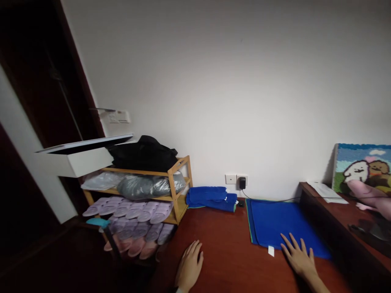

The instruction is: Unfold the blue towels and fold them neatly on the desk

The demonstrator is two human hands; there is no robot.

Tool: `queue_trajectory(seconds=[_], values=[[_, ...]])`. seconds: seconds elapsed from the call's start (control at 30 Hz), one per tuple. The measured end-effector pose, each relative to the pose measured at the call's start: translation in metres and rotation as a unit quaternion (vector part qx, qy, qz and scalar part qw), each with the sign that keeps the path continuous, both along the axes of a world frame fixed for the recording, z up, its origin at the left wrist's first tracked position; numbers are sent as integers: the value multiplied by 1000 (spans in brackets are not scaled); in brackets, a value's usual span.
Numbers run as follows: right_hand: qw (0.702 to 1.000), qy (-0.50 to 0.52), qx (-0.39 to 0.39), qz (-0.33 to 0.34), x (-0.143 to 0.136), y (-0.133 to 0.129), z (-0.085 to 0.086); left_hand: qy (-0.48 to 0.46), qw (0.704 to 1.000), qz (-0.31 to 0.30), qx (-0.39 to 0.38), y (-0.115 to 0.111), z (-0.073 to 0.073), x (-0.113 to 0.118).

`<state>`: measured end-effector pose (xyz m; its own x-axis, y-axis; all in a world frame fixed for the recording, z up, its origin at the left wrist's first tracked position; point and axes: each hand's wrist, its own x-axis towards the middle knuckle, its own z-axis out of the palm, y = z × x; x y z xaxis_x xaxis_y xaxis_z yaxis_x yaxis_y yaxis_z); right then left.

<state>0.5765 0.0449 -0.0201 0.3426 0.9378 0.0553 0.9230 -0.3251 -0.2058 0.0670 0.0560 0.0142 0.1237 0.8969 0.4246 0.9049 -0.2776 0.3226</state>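
Note:
My right hand [298, 257] lies with spread fingers on the near edge of a flat blue cloth [282, 221], which has a green edge and a white tag [271, 250]. It holds nothing. My left hand [190, 266] rests on the bare brown tabletop [226, 244], its fingers stretched out and nothing in it. At the back of the table, against the wall, several folded or rolled blue cloths [210, 198] are stacked, well beyond my left hand.
A wooden rack [172, 191] at left holds a black bag [145, 152], a white box [88, 160], plastic-wrapped bundles and several slippers [142, 211]. A black plug [242, 183] trails a cable over the cloth. At right, a raised ledge carries papers [328, 192] and a dog picture [363, 167].

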Motion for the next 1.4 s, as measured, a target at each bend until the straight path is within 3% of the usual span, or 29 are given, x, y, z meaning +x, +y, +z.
queue_trajectory(seconds=[0.13,0.27,0.37,0.53,0.67,0.8,0.9,1.0,1.07,1.13,1.2,1.27,1.4], values=[[1000,8,14,2,14,5,-13,-1,1000,4,7,-1,-3,-3],[998,-45,50,15,-3,15,4,7,1000,4,5,-2,-8,-4],[986,-79,98,112,-53,40,37,12,1000,0,5,-3,-13,-4],[955,-44,98,278,-178,112,99,18,1000,8,-3,1,-31,-6],[954,-69,65,285,-256,177,128,29,999,-10,-28,15,-58,-15],[967,-64,40,245,-292,230,131,36,997,-40,-51,25,-79,-23],[973,-52,35,224,-304,248,124,37,997,-32,-67,19,-78,-18],[975,-42,46,213,-308,248,121,23,997,-8,-71,8,-64,-7],[974,-39,64,212,-307,241,128,12,997,5,-72,1,-51,-1],[972,-40,87,215,-304,231,148,7,997,14,-71,-5,-39,2],[962,-25,140,233,-300,218,182,8,998,13,-58,-8,-30,3],[932,18,234,275,-296,201,227,11,999,9,-38,-9,-23,2],[831,106,417,352,-282,149,335,24,999,9,-24,-8,-12,1]])
